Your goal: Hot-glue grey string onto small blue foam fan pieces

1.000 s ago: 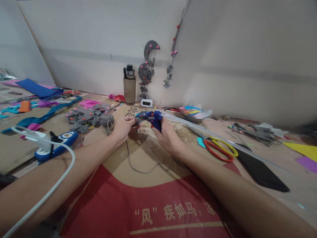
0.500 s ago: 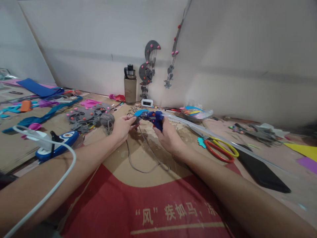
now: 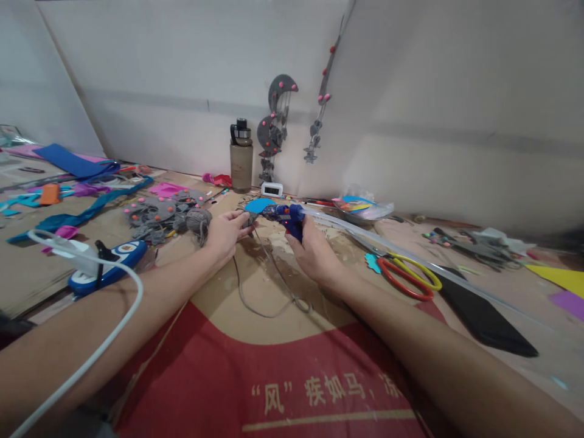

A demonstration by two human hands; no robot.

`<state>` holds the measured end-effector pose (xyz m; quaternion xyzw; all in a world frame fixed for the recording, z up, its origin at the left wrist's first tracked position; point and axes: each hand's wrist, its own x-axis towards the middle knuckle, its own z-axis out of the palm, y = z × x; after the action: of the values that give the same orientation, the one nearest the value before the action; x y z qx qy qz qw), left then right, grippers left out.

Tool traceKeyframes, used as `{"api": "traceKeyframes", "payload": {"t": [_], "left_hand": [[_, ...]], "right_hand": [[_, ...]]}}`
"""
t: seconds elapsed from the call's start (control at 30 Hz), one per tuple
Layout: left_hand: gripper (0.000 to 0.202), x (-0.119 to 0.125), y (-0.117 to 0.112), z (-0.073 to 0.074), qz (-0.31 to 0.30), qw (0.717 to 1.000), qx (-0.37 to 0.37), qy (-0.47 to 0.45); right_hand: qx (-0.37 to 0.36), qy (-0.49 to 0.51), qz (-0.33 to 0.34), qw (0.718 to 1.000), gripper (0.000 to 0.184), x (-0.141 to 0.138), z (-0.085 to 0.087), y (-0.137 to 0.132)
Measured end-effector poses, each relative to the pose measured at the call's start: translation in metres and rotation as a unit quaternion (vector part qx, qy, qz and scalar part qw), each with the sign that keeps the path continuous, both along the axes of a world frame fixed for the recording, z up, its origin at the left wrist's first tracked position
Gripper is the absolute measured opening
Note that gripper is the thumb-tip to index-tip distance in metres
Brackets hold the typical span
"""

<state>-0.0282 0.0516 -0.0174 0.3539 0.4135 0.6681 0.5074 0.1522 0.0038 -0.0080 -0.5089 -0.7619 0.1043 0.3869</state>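
Observation:
My right hand (image 3: 314,249) is closed round a blue glue gun (image 3: 288,216) whose nozzle points left. At that nozzle my left hand (image 3: 227,232) pinches a small cyan foam piece (image 3: 258,205). A grey cord (image 3: 269,286) trails from between the hands and loops on the cardboard (image 3: 274,365) towards me. A ball of grey yarn (image 3: 199,221) lies just left of my left hand.
Red and yellow scissors (image 3: 406,277) and a black sheet (image 3: 483,319) lie to the right. A water bottle (image 3: 241,159) and a small white clock (image 3: 272,189) stand at the wall. Grey felt pieces (image 3: 157,216), a blue tool (image 3: 112,264) and a white cable (image 3: 91,359) are on the left.
Both hands have shifted slightly away from me. The cyan foam piece has come into view at the glue gun's nozzle, held by my left hand.

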Motion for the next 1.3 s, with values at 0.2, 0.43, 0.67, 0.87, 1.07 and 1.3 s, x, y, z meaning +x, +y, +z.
{"api": "traceKeyframes", "payload": {"t": [0.2,0.43,0.67,0.87,1.07,1.3], "left_hand": [[0.004,-0.0009,-0.0001,0.001,-0.007,1.0,-0.001,0.009],[0.004,-0.0001,0.0006,-0.0022,-0.032,0.999,-0.005,0.039],[0.006,0.0027,-0.0004,-0.0012,-0.051,0.997,-0.016,0.057],[0.005,0.0051,-0.0022,-0.0014,-0.054,0.996,-0.025,0.06],[0.004,0.0066,-0.0034,-0.0007,-0.056,0.996,-0.026,0.062],[0.005,0.0059,-0.0033,0.0008,-0.041,0.997,-0.025,0.067]], "right_hand": [[0.012,0.008,0.001,1.0,0.033,0.0009,-0.0027,0.0017],[0.017,0.009,0.007,1.0,0.033,-0.0016,-0.0015,-0.0011],[0.023,0.014,0.015,1.0,0.032,-0.0036,-0.0009,-0.0027],[0.01,0.005,0.005,1.0,0.035,-0.0042,-0.0023,-0.0019],[0.022,0.003,0.006,1.0,0.034,-0.0052,-0.0029,-0.0034],[0.016,0.011,0.005,1.0,0.033,-0.0045,-0.0024,-0.002]]}}
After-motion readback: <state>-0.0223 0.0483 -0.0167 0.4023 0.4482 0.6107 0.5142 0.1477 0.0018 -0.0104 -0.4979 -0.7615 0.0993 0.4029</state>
